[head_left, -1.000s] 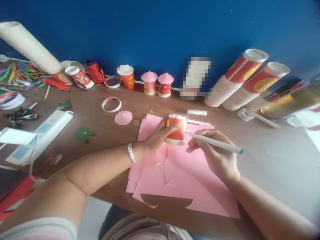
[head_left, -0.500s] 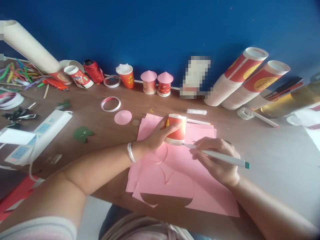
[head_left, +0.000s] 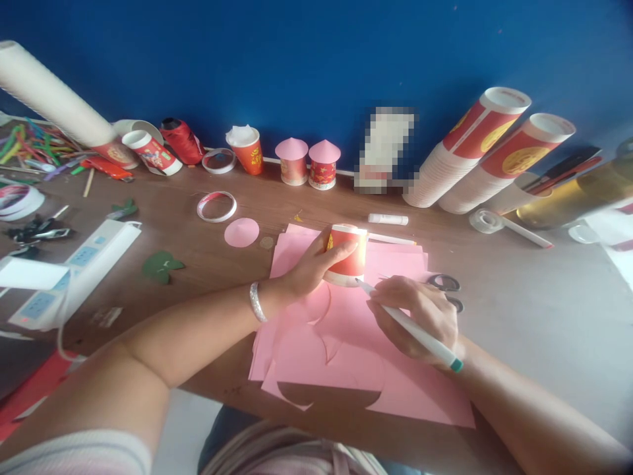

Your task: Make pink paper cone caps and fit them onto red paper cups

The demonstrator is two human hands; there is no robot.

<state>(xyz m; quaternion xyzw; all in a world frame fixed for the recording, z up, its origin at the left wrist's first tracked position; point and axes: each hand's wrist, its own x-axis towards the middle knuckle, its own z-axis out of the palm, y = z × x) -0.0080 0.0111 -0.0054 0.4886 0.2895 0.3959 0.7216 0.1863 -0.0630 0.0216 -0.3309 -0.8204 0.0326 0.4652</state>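
My left hand (head_left: 314,264) is closed around a red paper cup (head_left: 347,257), its thumb across the front. The cup is held over pink paper sheets (head_left: 346,343) that have curved cuts in them. Between the fingers of my right hand (head_left: 415,313) is a white marker (head_left: 420,331) with a green end. Its tip is at the lower white rim of the cup; whether it touches I cannot tell. Black-handled scissors (head_left: 445,284) lie partly hidden behind my right hand.
Two cups with pink cone tops (head_left: 291,158) stand at the back. Tall cup stacks (head_left: 487,142) lean at the right. A glue stick (head_left: 388,219), a tape roll (head_left: 217,206), a pink cone (head_left: 241,232) and a power strip (head_left: 79,264) lie around the paper.
My right hand has shifted a little left and down, and the marker's green end has swung down toward me. More of the scissors shows. My left hand keeps hold of the cup.
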